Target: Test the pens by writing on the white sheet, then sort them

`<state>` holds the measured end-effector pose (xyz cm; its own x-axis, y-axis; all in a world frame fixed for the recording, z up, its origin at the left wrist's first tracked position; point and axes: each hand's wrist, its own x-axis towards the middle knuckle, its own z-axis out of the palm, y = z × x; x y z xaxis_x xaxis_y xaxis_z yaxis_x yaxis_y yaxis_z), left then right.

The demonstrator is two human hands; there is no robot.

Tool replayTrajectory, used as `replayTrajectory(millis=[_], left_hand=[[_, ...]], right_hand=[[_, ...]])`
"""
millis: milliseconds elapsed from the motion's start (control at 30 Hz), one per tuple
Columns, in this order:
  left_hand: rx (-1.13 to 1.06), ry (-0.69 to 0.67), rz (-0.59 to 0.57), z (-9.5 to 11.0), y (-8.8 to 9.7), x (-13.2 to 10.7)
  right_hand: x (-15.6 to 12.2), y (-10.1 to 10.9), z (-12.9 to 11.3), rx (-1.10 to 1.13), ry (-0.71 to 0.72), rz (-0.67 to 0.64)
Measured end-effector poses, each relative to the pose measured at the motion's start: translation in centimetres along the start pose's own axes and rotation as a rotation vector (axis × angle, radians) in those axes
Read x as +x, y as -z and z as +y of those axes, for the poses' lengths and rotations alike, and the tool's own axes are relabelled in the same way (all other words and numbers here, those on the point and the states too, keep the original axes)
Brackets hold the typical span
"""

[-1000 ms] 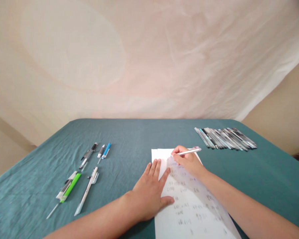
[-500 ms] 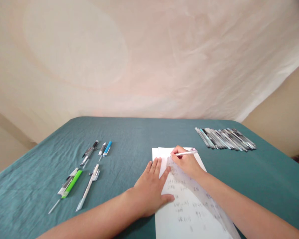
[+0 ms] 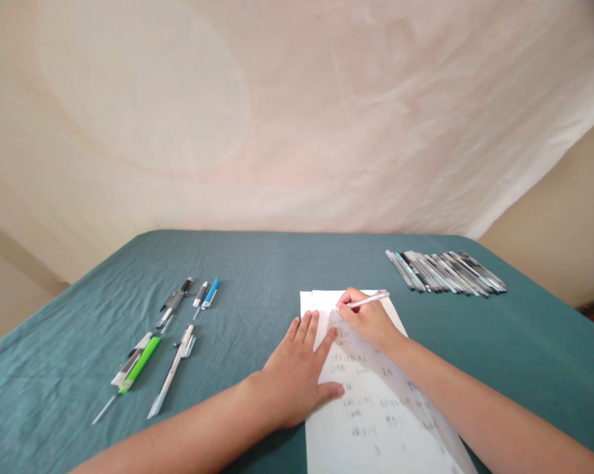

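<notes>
On the paper (image 3: 341,454), at left, the left hand (image 3: 301,370) lies spread, gripping nothing; farther up, the right hand (image 3: 369,324) pinches a pen (image 3: 372,299) near the top edge. Writing seems in hand, the next stroke likely needing steady paper. Beyond, at right, lie more pens (image 3: 445,274).

It seems an indoor writing place; the exact kind of room I cannot tell. A green-covered table (image 3: 262,270) carries written paper (image 3: 366,408) and a row of pens (image 3: 445,273), before a pale, wrinkled sheet (image 3: 297,125).
</notes>
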<state>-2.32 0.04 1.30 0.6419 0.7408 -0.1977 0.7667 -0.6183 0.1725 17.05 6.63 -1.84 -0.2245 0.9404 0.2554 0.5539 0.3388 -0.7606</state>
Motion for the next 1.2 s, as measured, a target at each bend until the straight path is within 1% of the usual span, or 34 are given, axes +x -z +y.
replayTrajectory(millis=[333, 500, 700, 833, 1200], left_hand=[[-0.011, -0.002, -0.005, -0.02, 0.07, 0.04], [-0.007, -0.001, -0.001, -0.03, 0.02, 0.02], [-0.004, 0.008, -0.021, 0.1, 0.26, -0.01], [0.007, 0.014, -0.028, 0.1, 0.14, 0.04], [0.015, -0.007, 0.025, -0.12, -0.23, 0.03]], right_hand=[[-0.07, 0.32, 0.04, -0.001, 0.005, -0.039], [-0.05, 0.25, 0.0, -0.009, -0.002, 0.003], [0.08, 0.28, -0.13, -0.014, -0.017, -0.008], [0.16, 0.2, -0.19, -0.028, -0.031, 0.041], [0.12, 0.18, -0.01, -0.01, -0.026, 0.031]])
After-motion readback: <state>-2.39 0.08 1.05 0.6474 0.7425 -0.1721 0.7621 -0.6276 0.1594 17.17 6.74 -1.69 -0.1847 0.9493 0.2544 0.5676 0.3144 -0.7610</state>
